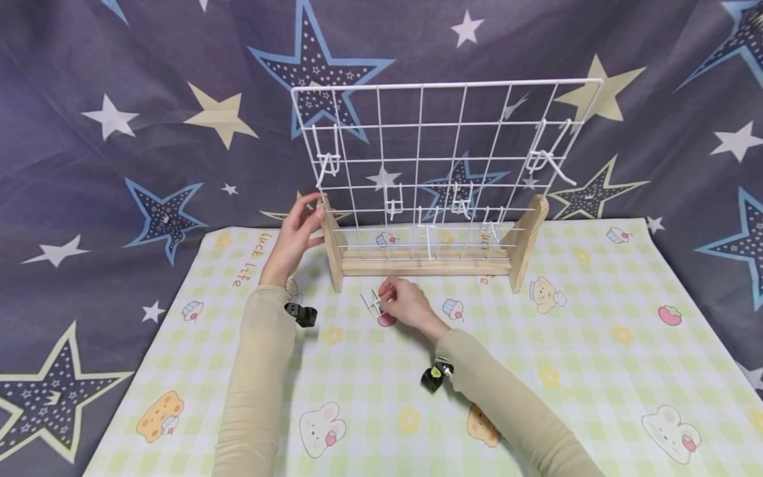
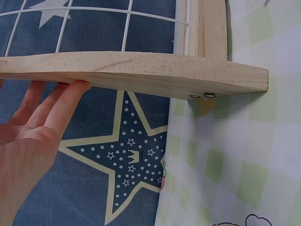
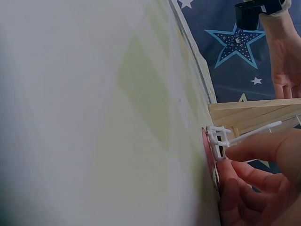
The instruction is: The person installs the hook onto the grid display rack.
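Observation:
A white wire grid rack [image 1: 441,123] stands upright on a wooden base [image 1: 426,267] between two wooden side posts. My left hand [image 1: 293,235] touches the left post [image 2: 141,70] from its outer side, its fingers extended and fingertips on the wood. In front of the base, my right hand [image 1: 408,303] pinches a white wire hook [image 1: 372,303] between thumb and fingers, low over the tablecloth. In the right wrist view the hook [image 3: 218,141] shows its small frame and a long prong pointing away.
Several white hooks hang on the grid, among them an upper left hook [image 1: 328,162] and an upper right hook [image 1: 545,159] whose prong juts forward. A green checked tablecloth [image 1: 369,391] covers the table. Behind the rack hangs a dark star-patterned curtain [image 1: 179,53].

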Available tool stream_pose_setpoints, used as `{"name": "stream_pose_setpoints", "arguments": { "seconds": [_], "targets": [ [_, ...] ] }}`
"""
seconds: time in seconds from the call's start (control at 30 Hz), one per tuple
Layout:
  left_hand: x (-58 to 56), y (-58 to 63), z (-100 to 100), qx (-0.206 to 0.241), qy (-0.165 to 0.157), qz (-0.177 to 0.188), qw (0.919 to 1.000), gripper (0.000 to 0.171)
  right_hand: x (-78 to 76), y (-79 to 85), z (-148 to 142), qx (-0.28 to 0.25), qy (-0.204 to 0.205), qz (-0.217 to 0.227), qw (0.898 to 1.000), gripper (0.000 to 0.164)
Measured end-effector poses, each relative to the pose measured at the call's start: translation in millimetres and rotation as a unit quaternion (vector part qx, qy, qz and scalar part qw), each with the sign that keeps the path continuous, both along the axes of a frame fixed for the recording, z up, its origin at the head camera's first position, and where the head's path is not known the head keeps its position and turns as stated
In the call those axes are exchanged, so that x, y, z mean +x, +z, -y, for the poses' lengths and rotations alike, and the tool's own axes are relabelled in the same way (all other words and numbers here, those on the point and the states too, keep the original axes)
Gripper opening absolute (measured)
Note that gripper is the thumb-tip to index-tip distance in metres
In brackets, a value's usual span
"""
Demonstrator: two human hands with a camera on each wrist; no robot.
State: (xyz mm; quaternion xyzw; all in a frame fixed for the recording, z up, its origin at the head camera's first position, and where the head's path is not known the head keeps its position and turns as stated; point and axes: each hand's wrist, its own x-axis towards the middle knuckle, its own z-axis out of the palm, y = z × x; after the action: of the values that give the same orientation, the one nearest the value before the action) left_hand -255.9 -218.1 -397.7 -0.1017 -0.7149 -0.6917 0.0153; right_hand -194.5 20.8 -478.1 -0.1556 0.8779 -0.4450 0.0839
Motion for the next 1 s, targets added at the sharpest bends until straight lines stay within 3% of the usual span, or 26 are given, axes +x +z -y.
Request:
{"name": "stream_pose_setpoints", "arguments": {
  "seconds": [0.33,0.83,1.0],
  "targets": [
    [0.3,0.0,0.5,0.0,-0.001,-0.001,1.0,0.039,-1.3,0.0,-1.4,0.015,0.008,-0.003,1.0,0.016],
    [0.2,0.8,0.5,-0.004,0.005,0.005,1.0,0.039,1.1,1.1,-6.8,-0.04,0.037,0.012,0.998,0.018],
    [0.0,0.4,0.4,-0.004,0.004,0.003,1.0,0.039,1.2,1.8,-8.1,-0.046,0.03,0.005,0.998,0.02]
  ]
}}
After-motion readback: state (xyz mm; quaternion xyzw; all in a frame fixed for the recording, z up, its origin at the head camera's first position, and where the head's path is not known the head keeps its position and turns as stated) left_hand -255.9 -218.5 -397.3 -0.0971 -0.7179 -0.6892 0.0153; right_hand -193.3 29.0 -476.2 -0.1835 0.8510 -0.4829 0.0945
